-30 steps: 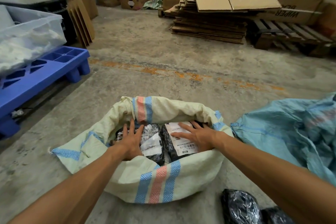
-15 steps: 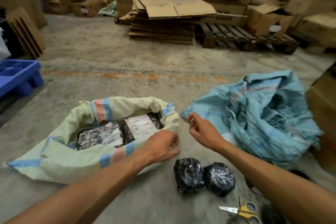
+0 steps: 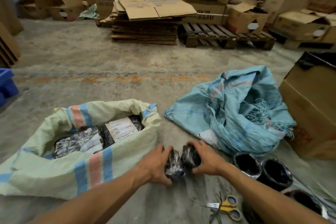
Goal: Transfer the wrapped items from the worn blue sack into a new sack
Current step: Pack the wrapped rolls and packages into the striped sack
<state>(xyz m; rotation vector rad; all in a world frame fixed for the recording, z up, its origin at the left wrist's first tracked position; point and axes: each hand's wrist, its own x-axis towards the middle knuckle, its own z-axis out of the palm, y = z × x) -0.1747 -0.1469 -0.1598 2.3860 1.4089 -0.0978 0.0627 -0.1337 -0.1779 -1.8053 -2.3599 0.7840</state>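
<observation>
Gripping one black-wrapped bundle apiece, a person's two hands meet low over a concrete floor (image 3: 112,63) just in front of the new sack (image 3: 54,171), near its right corner. The left hand (image 3: 154,166) curls round the left bundle (image 3: 174,166); the right hand (image 3: 206,160) wraps the right bundle (image 3: 190,156), fingers over its top. The two bundles touch side by side.

The new sack, pale with blue and pink stripes, lies open-mouthed, and inside it sit wrapped parcels (image 3: 80,142), one bearing a white label (image 3: 121,130). To the sack's right, apart from it, lies the worn blue sack (image 3: 236,109), crumpled, its edge frayed into loose threads. In front of the blue sack, right of the hands, stand more black-wrapped items (image 3: 261,171). Yellow-handled scissors (image 3: 226,207) lie on the floor nearer the camera than those. A cardboard box (image 3: 312,107) sits just right of the blue sack. Well beyond both sacks are a stack of flattened cardboard (image 3: 145,22), a wooden pallet (image 3: 225,36) and a blue plastic pallet (image 3: 6,85) at far left.
</observation>
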